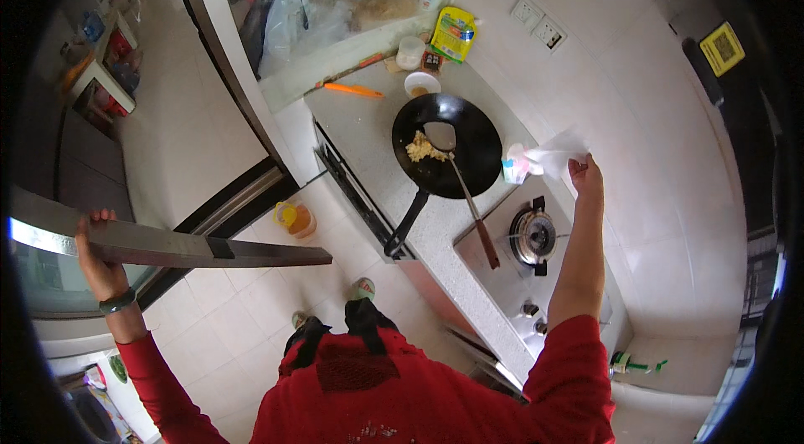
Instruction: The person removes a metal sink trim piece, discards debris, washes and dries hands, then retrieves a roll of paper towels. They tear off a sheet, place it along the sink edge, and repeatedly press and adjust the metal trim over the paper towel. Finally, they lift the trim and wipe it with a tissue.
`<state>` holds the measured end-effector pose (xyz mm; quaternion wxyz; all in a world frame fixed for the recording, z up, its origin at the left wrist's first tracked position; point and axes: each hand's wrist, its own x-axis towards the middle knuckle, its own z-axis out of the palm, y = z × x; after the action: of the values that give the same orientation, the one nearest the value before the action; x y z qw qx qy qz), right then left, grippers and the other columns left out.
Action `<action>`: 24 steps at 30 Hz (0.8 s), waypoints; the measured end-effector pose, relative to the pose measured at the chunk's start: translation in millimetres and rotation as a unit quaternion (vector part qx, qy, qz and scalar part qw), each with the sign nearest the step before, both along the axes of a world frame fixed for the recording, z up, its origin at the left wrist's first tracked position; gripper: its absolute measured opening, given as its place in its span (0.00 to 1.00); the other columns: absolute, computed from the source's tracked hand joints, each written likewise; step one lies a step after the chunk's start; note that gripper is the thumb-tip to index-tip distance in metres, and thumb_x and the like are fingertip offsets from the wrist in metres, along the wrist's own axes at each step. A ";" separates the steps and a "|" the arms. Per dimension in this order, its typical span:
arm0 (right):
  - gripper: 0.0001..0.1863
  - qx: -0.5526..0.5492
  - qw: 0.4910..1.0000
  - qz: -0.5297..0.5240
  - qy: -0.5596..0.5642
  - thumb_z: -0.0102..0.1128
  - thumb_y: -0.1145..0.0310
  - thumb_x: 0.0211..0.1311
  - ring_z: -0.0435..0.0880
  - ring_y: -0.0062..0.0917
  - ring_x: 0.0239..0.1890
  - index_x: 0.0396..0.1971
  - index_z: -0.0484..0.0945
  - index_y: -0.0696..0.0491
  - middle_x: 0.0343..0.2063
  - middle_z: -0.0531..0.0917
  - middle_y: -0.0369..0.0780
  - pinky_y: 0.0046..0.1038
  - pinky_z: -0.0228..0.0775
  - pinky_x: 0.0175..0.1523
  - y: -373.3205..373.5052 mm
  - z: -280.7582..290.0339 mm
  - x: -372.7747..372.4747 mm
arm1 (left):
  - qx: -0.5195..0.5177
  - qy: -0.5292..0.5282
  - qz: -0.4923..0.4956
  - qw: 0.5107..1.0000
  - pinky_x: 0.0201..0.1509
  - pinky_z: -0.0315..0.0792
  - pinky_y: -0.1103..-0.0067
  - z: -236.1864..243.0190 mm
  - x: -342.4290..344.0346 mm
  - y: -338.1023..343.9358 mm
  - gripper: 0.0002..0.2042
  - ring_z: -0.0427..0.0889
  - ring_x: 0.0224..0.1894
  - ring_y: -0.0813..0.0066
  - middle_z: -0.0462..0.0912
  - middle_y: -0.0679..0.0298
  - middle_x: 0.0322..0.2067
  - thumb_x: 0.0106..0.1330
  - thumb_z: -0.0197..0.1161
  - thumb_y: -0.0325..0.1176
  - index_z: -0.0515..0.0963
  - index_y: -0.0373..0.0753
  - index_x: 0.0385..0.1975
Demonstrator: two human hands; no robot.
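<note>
My left hand [101,260] is closed around the edge of a grey metal-framed door [193,241], its fingertips showing over the top. A white tissue [563,151] is pinched in my right hand [586,176] above the counter by the tiled wall. The tissue's other end meets a small pink, white and blue tissue pack [515,166]; whether it is still inside I cannot tell. Left of the pack, a black wok [481,163] rests on the counter, holding scrambled egg [421,148]. A spatula [469,197] lies in the wok, its brown handle reaching toward the stove.
A gas burner [533,234] sits in the hob near my right arm. On the floor beside the door stands a yellow-lidded oil jug [295,219]. An orange knife [353,90], a small bowl [422,84] and a yellow pouch [454,34] are at the counter's far end.
</note>
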<state>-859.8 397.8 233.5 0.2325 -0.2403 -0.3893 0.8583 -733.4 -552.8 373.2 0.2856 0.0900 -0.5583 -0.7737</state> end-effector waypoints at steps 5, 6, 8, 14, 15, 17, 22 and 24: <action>0.11 -0.006 0.980 0.167 0.108 0.46 0.68 0.66 0.80 0.29 0.40 0.40 0.73 0.58 0.37 0.80 0.41 0.33 0.75 0.45 -24.7 24.4 0.9 | -0.024 0.000 0.017 1.000 0.55 0.68 0.70 -2.9 8.2 -16.4 0.15 0.76 0.43 0.68 0.77 0.60 0.36 0.61 0.59 0.41 0.73 0.35 0.39; 0.11 -0.005 0.966 0.224 0.126 0.46 0.68 0.66 0.80 0.29 0.40 0.40 0.73 0.58 0.37 0.80 0.40 0.32 0.75 0.45 -49.3 29.2 -2.2 | 0.013 -0.014 0.042 0.999 0.52 0.69 0.71 -3.3 9.1 -17.6 0.16 0.77 0.43 0.68 0.78 0.58 0.37 0.62 0.57 0.43 0.74 0.37 0.40; 0.13 -0.011 0.959 0.269 0.090 0.46 0.69 0.65 0.79 0.28 0.41 0.45 0.71 0.58 0.41 0.80 0.39 0.32 0.74 0.48 -117.1 52.1 -2.6 | -0.049 -0.115 0.093 0.988 0.49 0.71 0.71 -0.6 15.3 -17.6 0.21 0.78 0.45 0.68 0.79 0.60 0.42 0.62 0.51 0.52 0.73 0.43 0.44; 0.16 -0.099 0.887 0.444 0.076 0.50 0.71 0.63 0.77 0.27 0.50 0.50 0.69 0.58 0.47 0.77 0.42 0.28 0.70 0.55 -437.0 109.3 51.0 | -0.034 0.045 0.103 0.993 0.37 0.73 0.76 19.3 23.2 7.0 0.12 0.80 0.30 0.70 0.80 0.60 0.27 0.59 0.60 0.39 0.75 0.35 0.31; 0.17 -0.083 0.893 0.439 0.050 0.52 0.72 0.61 0.77 0.26 0.50 0.51 0.69 0.56 0.47 0.77 0.41 0.27 0.69 0.56 -484.9 117.8 61.6 | -0.037 0.063 0.091 0.993 0.37 0.74 0.74 24.1 26.4 9.5 0.11 0.79 0.30 0.69 0.78 0.60 0.26 0.59 0.60 0.37 0.74 0.34 0.32; 0.21 -0.142 0.853 0.492 0.094 0.57 0.72 0.57 0.75 0.25 0.51 0.51 0.69 0.58 0.50 0.76 0.40 0.27 0.66 0.58 -567.9 137.2 76.6 | 0.013 0.060 0.080 0.995 0.36 0.74 0.73 34.2 30.1 16.2 0.12 0.78 0.30 0.69 0.75 0.62 0.27 0.60 0.60 0.37 0.70 0.36 0.34; 0.10 -0.070 0.799 0.552 0.230 0.50 0.70 0.64 0.75 0.18 0.37 0.44 0.74 0.52 0.35 0.77 0.34 0.23 0.69 0.44 -739.0 176.7 112.6 | 0.029 0.067 0.063 0.995 0.36 0.74 0.74 55.6 44.5 16.5 0.12 0.76 0.30 0.71 0.73 0.64 0.26 0.60 0.62 0.37 0.68 0.38 0.34; 0.06 0.241 0.790 0.438 0.356 0.51 0.71 0.63 0.73 0.15 0.32 0.37 0.77 0.53 0.29 0.77 0.30 0.20 0.66 0.38 -789.5 180.1 135.1 | 0.042 0.075 0.063 0.994 0.35 0.74 0.74 62.9 57.1 7.4 0.11 0.76 0.29 0.71 0.73 0.64 0.26 0.59 0.62 0.36 0.68 0.39 0.34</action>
<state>-724.7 -391.7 413.5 0.0041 0.3418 -0.5367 0.7714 -676.3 -545.3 436.1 0.3712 0.0787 -0.4955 -0.7813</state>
